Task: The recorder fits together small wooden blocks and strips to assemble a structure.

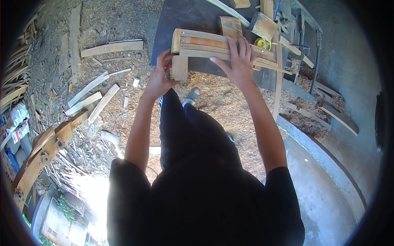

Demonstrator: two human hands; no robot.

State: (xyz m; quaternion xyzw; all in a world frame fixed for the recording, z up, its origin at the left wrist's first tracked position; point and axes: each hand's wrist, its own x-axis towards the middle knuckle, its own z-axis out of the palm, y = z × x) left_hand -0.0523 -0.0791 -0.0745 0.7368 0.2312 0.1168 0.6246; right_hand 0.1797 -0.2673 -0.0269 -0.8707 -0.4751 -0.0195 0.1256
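Your two hands at the counter. Your left hand is part-curled, thumb and fingertips closed on the left side of the near block, at the counter's near edge. Your right hand is spread across the strips, thumb on their near side, fingers over the top, resting rather than clenched. The strips lie side by side on the counter, their left ends against the end block.

Handling (judged): the near block should be stiff, light and dry, best taken by two opposite faces. The strips look thin, rigid lengthwise and apt to slide on one another; take them across their full width, near the middle.

Counts: strips, at least four, the right end partly covered by your fingers; blocks, four, namely the near block, the end block, the far block and the thick block; tape measure, one. Floor offcuts at left are too jumbled to count.
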